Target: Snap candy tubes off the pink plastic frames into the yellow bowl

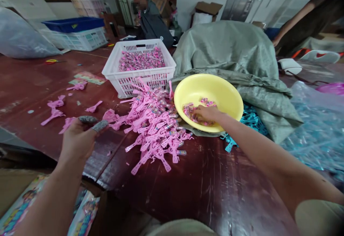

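My left hand (78, 141) is over the table's left side, with grey coverings on two fingertips. Those fingers are apart, and nothing shows between them. A pink plastic piece (67, 124) appears just beside this hand; whether it touches is unclear. Inside the yellow basin (228, 89), my right hand (208, 113) reaches down among small clear tubes with pink parts (189, 110). Its fingertips are hidden there, so I cannot see a grip. Between my hands lies a heap of pink plastic pieces (150, 121), some with clear tubes attached.
Behind the heap stands a white crate (145, 72) filled with pink-and-clear tubes. A grey-green cover (228, 46) drapes a bulky pile. Blue pieces (252, 119) lie right of the basin, near a clear plastic bag (317, 128). One person (153, 21) sits behind; another's arm (294, 21) shows right.
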Demonstrator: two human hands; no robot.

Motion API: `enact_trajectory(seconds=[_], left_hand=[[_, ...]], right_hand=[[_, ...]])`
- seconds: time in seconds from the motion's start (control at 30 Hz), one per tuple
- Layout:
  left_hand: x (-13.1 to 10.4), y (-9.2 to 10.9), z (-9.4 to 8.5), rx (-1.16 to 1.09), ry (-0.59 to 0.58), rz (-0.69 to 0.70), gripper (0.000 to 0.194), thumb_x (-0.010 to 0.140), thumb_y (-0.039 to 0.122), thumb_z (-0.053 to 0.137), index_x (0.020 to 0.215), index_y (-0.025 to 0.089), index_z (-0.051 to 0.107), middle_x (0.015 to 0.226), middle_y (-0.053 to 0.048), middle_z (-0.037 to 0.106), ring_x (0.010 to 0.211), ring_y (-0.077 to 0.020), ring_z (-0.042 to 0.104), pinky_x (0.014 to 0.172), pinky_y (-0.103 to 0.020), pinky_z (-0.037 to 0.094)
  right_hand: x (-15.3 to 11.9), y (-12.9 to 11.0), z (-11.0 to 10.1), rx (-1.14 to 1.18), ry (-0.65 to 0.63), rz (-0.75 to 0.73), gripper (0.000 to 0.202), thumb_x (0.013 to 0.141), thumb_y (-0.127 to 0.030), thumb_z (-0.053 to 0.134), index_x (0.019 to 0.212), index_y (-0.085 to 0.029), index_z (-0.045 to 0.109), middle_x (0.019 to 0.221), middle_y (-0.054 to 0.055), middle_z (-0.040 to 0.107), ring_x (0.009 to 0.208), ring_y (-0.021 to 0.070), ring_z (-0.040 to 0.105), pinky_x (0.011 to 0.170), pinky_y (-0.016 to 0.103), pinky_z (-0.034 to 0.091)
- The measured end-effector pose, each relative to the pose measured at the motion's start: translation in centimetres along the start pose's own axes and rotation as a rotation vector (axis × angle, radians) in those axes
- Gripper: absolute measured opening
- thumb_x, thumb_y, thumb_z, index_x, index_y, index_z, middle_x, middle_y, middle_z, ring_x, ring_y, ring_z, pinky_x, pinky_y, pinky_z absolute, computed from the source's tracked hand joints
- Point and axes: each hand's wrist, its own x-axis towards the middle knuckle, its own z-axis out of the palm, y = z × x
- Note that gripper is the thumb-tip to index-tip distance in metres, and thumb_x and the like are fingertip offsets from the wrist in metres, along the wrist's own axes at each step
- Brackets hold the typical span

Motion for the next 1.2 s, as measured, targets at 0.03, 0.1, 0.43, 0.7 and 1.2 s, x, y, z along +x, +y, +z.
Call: enact_trajectory(seconds=[0.03,0.1,0.43,0.7,1.2], left_hand=[[-1.2,0.5,0.7,-0.073,-0.048,-0.036,0.028,0.064,0.015,0.083,0.083,0.023,0.065,0.077,0.007,0.061,0.078,-0.0116,0.061,0.075,-0.023,0.06],[-3.6,1.2,1.9,-0.155,-0.139,-0.111,0.034,0.064,0.016,0.084,0.095,0.023,0.071,0.089,0.005,0.066,0.081,-0.0126,0.063,0.078,-0.026,0.063],[-13.9,0.0,8.1,-0.265,-0.785,-0.38,0.027,0.08,0.033,0.081,0.098,0.014,0.075,0.083,-0.006,0.066,0.078,-0.0137,0.064,0.078,-0.028,0.059],[-15.6,-0.4,10.8,0.199,-0.953,0.021,0.018,0.094,0.025,0.062,0.092,0.012,0.075,0.089,-0.006,0.064,0.072,-0.0135,0.063,0.063,-0.024,0.05],[-14.8,-1.4,9.7,0.7,-0.711,0.918,0.022,0.097,0.016,0.053,0.111,0.013,0.07,0.108,-0.008,0.068,0.09,-0.0183,0.069,0.075,-0.028,0.057]], right_hand=[[-0.2,-0.1,-0.1,0.006,-0.005,-0.028,0.038,0.085,-0.028,0.06,0.121,-0.028,0.069,0.126,0.01,0.063,0.088,0.02,0.063,0.078,0.033,0.046],[-0.8,-0.2,-0.4,0.02,0.007,-0.056,0.03,0.085,-0.027,0.06,0.112,-0.026,0.071,0.12,0.007,0.067,0.09,0.0192,0.063,0.075,0.03,0.045],[-10.9,-8.9,-1.9,0.618,0.442,-0.483,0.031,0.098,-0.036,0.056,0.125,-0.022,0.059,0.119,0.008,0.066,0.105,0.0159,0.064,0.091,0.03,0.052],[-13.9,-12.6,-0.5,0.518,0.437,-0.694,0.033,0.096,-0.02,0.059,0.128,-0.022,0.059,0.116,0.007,0.064,0.11,0.0137,0.061,0.096,0.029,0.052],[-14.0,-13.0,-0.4,0.6,0.217,-0.303,0.04,0.099,-0.053,0.048,0.086,-0.019,0.066,0.078,0.0,0.067,0.07,0.0114,0.061,0.068,0.026,0.046]])
